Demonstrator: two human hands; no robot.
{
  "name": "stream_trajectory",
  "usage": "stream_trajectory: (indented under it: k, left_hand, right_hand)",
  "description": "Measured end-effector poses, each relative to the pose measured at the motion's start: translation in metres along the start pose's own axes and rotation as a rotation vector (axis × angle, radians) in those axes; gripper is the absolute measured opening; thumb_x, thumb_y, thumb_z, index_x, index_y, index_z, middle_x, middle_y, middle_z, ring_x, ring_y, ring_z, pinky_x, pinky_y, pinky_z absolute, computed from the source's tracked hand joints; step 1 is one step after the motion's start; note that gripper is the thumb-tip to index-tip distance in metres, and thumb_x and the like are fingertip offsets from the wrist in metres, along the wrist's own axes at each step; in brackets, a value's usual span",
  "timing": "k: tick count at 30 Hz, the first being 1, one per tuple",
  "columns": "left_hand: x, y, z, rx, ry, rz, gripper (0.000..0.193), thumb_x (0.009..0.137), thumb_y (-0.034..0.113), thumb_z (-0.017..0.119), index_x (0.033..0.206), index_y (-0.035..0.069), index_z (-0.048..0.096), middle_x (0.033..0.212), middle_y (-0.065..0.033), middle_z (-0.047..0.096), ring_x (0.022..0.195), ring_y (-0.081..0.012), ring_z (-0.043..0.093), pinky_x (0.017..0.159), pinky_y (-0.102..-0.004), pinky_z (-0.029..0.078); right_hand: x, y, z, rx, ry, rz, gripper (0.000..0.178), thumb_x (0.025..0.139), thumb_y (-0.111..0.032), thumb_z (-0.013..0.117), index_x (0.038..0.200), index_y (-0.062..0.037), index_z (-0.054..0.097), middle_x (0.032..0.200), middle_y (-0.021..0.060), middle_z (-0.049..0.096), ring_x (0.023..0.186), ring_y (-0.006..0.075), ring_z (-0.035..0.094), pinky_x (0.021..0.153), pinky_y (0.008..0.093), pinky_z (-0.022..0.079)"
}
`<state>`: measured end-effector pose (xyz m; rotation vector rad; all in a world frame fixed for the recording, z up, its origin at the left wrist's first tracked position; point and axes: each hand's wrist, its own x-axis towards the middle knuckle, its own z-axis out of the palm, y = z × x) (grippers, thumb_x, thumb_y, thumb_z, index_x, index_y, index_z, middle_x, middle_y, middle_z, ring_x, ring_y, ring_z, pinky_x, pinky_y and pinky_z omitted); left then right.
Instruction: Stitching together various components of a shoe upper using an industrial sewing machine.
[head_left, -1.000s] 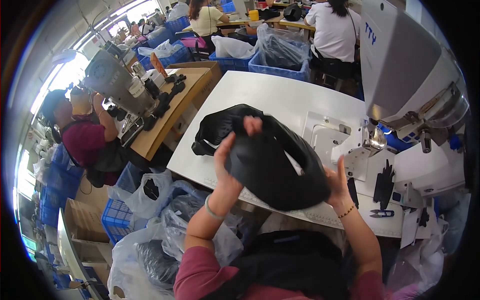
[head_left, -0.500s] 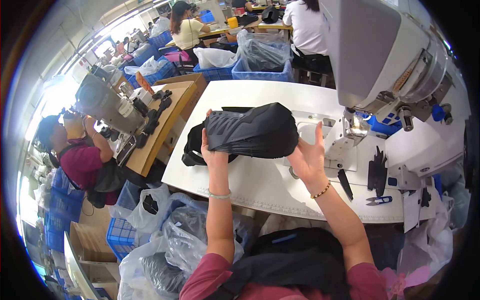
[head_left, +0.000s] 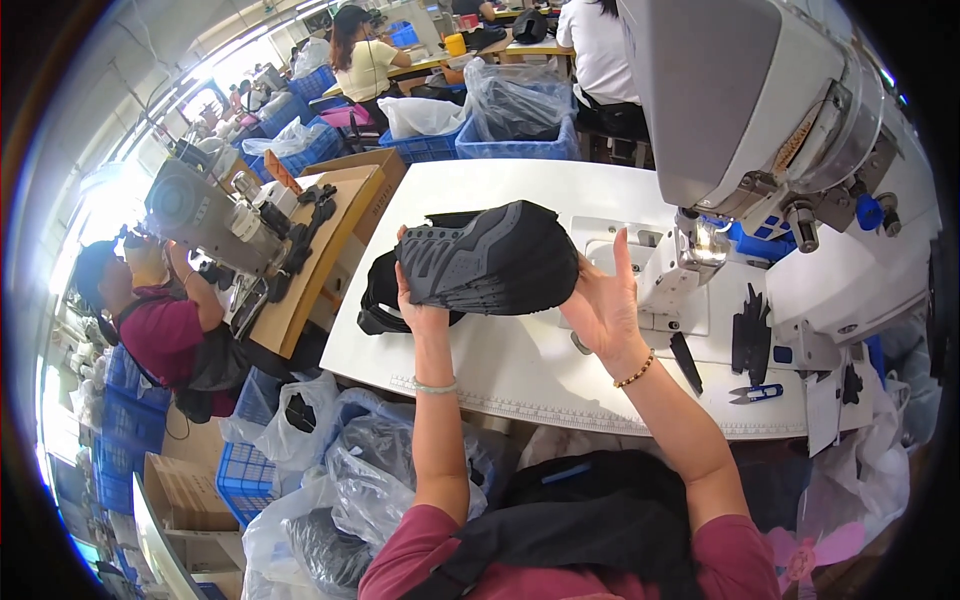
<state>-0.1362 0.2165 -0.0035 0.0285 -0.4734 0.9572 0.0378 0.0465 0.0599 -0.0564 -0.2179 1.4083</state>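
Note:
A thick stack of black shoe uppers (head_left: 490, 262) is held up over the white table (head_left: 500, 372). My left hand (head_left: 420, 308) grips its left end, with the fingers mostly hidden behind. At the rounded right end, my right hand (head_left: 608, 315) supports the stack; its thumb points up, apart from the stack, and its other fingers are partly hidden beneath. More black pieces (head_left: 381, 292) lie on the table behind my left hand. Right of my right hand stands the post (head_left: 668, 278) of a sewing machine (head_left: 715, 105).
Thread snips (head_left: 757, 394), dark strips (head_left: 751, 335) and a single black piece (head_left: 686, 362) lie at the table's right. Plastic bags (head_left: 372, 465) crowd the near left, below the edge. A co-worker (head_left: 165, 335) sits left by another machine (head_left: 205, 210). Blue crates (head_left: 520, 147) stand beyond the table.
The stack has tilted, so more of its grey-patterned upper face shows. Both hands have shifted slightly left in the picture with it, and the surroundings have shifted slightly too.

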Motion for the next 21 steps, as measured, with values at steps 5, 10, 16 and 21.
stream_trajectory:
  k: [5, 10, 16, 21]
  left_hand:
    - [-0.001, 0.001, 0.000, -0.043, -0.021, -0.020, 0.048, 0.089, 0.012, 0.044, 0.136, 0.010, 0.040, 0.133, -0.0108, 0.047, 0.124, -0.0290, 0.041, 0.108, -0.0444, 0.025]
    - [-0.002, -0.005, 0.000, -0.036, -0.030, -0.013, 0.048, 0.089, 0.013, 0.042, 0.136, 0.010, 0.041, 0.133, -0.0101, 0.047, 0.125, -0.0281, 0.040, 0.109, -0.0441, 0.024]
    - [0.002, -0.012, -0.009, 0.039, -0.032, 0.091, 0.048, 0.087, 0.014, 0.040, 0.135, 0.008, 0.042, 0.134, -0.0104, 0.046, 0.127, -0.0274, 0.038, 0.110, -0.0430, 0.021]
    - [0.010, -0.022, -0.039, 0.838, -0.163, 0.245, 0.062, 0.080, 0.016, 0.046, 0.140, 0.007, 0.032, 0.139, -0.0147, 0.040, 0.130, -0.0289, 0.034, 0.112, -0.0460, 0.011]
  right_hand:
    - [0.001, 0.000, 0.000, -0.006, -0.007, 0.001, 0.084, 0.084, -0.057, 0.052, 0.131, 0.0098, 0.030, 0.133, 0.0192, 0.039, 0.127, 0.0270, 0.036, 0.110, 0.0393, 0.025]
    - [0.003, -0.003, -0.002, 0.006, 0.017, -0.004, 0.084, 0.085, -0.057, 0.051, 0.129, 0.0108, 0.032, 0.133, 0.0198, 0.039, 0.126, 0.0270, 0.037, 0.110, 0.0387, 0.025]
    - [0.007, 0.020, -0.013, 0.089, -0.022, -0.043, 0.078, 0.083, -0.056, 0.055, 0.125, 0.0079, 0.040, 0.131, 0.0160, 0.045, 0.124, 0.0256, 0.041, 0.108, 0.0377, 0.030]
    - [0.032, 0.083, -0.034, -0.359, 0.033, -0.034, 0.059, 0.086, -0.050, 0.054, 0.131, -0.0119, 0.043, 0.134, 0.0115, 0.045, 0.125, 0.0236, 0.041, 0.109, 0.0387, 0.027]
